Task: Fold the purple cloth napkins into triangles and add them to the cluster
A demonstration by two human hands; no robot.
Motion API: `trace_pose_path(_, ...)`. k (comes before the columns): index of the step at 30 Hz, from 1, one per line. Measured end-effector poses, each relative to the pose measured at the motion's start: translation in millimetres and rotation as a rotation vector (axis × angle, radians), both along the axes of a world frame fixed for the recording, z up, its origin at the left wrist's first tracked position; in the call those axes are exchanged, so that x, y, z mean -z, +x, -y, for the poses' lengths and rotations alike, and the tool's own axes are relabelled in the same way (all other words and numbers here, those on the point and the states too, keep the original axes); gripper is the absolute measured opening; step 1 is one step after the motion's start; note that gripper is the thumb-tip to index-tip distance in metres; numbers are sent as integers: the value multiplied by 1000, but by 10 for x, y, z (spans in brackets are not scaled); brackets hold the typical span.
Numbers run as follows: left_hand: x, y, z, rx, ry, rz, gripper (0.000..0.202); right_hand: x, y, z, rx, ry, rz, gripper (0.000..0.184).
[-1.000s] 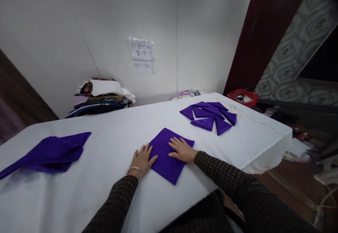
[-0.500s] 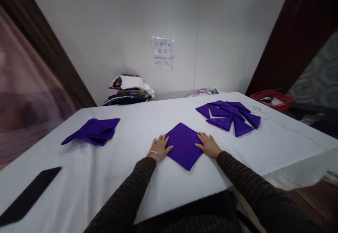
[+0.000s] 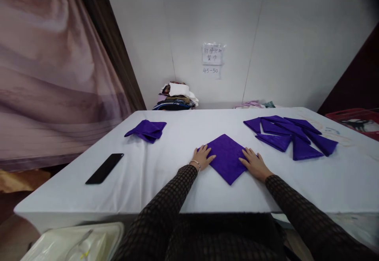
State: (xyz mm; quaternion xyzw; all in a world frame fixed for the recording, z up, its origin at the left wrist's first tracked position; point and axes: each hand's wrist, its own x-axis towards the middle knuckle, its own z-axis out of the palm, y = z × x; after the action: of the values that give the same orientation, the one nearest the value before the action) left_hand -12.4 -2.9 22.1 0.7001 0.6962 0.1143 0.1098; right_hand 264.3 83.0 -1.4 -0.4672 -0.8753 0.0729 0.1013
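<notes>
A purple cloth napkin (image 3: 226, 156), folded into a square and turned like a diamond, lies on the white table (image 3: 166, 174) in front of me. My left hand (image 3: 203, 157) rests flat at its left corner, fingers stretched out. My right hand (image 3: 254, 163) lies flat at its right corner, fingers spread. Neither hand holds anything. Several purple napkins folded into triangles (image 3: 291, 136) lie fanned out to the right. A loose pile of unfolded purple napkins (image 3: 146, 130) sits at the far left of the table.
A black phone (image 3: 104, 168) lies near the table's left edge. Folded clothes (image 3: 176, 96) are stacked at the back wall under a paper sign (image 3: 212, 53). A red basket (image 3: 355, 118) stands at the right. A pink curtain (image 3: 44, 75) hangs left. A pale tray (image 3: 74, 243) sits below the table's near-left corner.
The view has swung left, bringing the phone and curtain into sight. My hands have slid apart from the napkin's middle to its left and right corners.
</notes>
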Motion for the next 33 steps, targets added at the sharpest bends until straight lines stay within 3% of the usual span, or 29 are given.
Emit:
trace_pose_path(4, -32, -43, 213, 86, 62, 54, 63, -133, 62, 179, -85, 44, -104, 58)
trace_pose_path(9, -21, -123, 407, 209, 47, 71, 61, -276, 121, 510, -340, -61, -134, 57)
trace_pose_path(12, -4, -133, 347, 193, 84, 27, 56, -300, 99, 628, -444, -102, -109, 59)
trace_pose_path(16, -2, -93, 165, 209, 130, -42, 50, -288, -1, 661, -468, -106, -81, 62)
trace_pose_path(23, -4, -109, 21, 153, 109, -86, 44, -294, -197, 712, -496, -76, -84, 64)
trace_pose_path(29, 14, -319, -26, 111, 123, -125, 42, -258, -111, 676, -491, -102, -102, 57)
trace_pose_path(33, -59, -528, -125, -120, 160, -142, 41, -247, -80, 552, -448, -90, -70, 54)
